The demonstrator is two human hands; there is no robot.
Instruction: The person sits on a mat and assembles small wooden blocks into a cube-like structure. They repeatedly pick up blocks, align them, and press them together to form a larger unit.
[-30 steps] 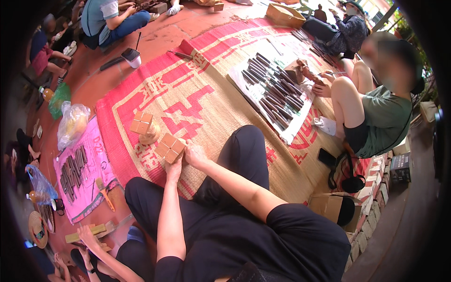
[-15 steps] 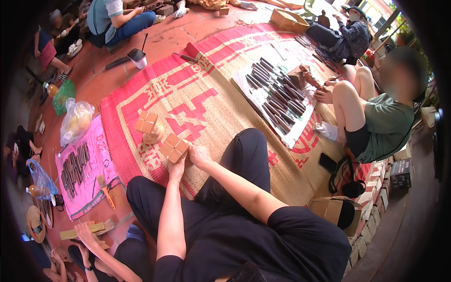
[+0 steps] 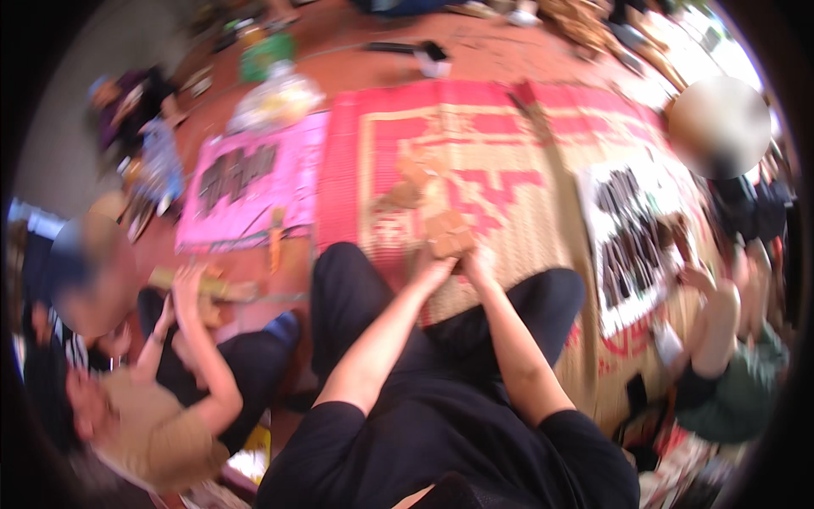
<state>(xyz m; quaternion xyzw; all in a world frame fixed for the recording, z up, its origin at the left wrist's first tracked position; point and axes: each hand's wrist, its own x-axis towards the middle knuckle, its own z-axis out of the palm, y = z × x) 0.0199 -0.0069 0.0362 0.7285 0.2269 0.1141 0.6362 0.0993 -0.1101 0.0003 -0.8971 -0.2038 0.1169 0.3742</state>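
Note:
Above my lap I hold a brown square block [image 3: 449,234] between both hands; its top is marked by pale crossing lines. My left hand [image 3: 434,270] grips the block's near left side. On the near right side, my right hand [image 3: 478,261] is closed against it. The fingertips are partly hidden by the block and smeared by motion. Just beyond it on the mat lie a similar brown block [image 3: 417,165] and a rounded pale-brown piece [image 3: 404,196], both blurred.
A red and straw-coloured woven mat [image 3: 500,119] spreads ahead. Dark-handled tools lie on a pink sheet [image 3: 292,174] at left and a white sheet [image 3: 595,246] at right. An orange-handled brush [image 3: 275,242] lies nearby. People sit close by on both sides.
The view has swung left, so the mat and tools appear farther right, and the co-worker at lower left shows more. Both hands still hold the block, now more squarely before me.

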